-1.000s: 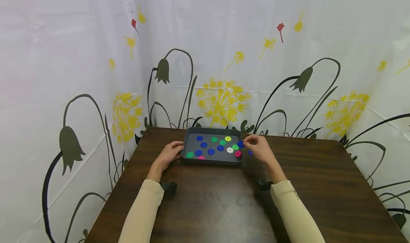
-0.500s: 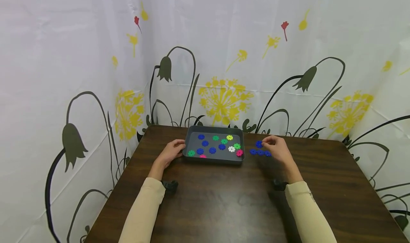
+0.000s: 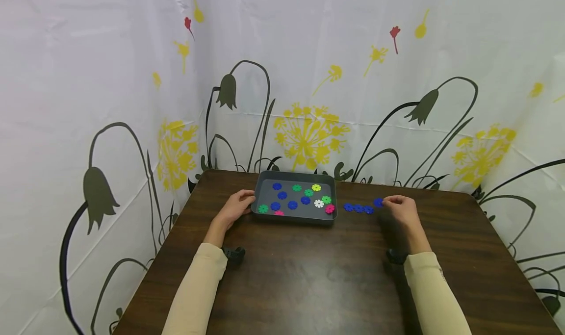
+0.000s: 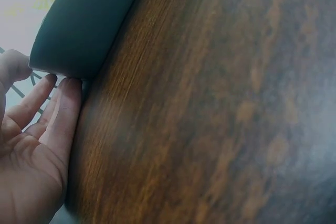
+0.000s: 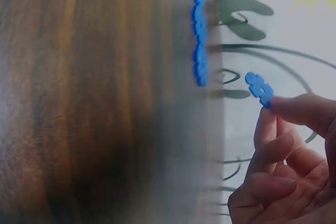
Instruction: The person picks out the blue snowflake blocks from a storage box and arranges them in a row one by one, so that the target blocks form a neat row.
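My right hand (image 3: 403,210) pinches a blue flower-shaped disc (image 3: 378,202) between thumb and fingertips, above the table to the right of a row. In the right wrist view the notched disc (image 5: 259,88) is tilted and apart from that row. The row of 3 blue discs (image 3: 358,208) lies end to end on the table. My left hand (image 3: 235,207) touches the left end of a dark grey tray (image 3: 291,219). In the left wrist view its fairly straight fingers (image 4: 63,111) rest against the tray's outer wall (image 4: 86,30).
Inside the tray lie several loose discs: blue, green, a yellow disc (image 3: 316,188), a white disc (image 3: 319,203) and pink ones. The tray stands near the far edge of the brown wooden table (image 3: 300,276). A flower-printed curtain (image 3: 304,55) hangs behind.
My right hand has carried the blue disc from the tray's right side, over the row, to the row's right end. The left hand has stayed at the tray.
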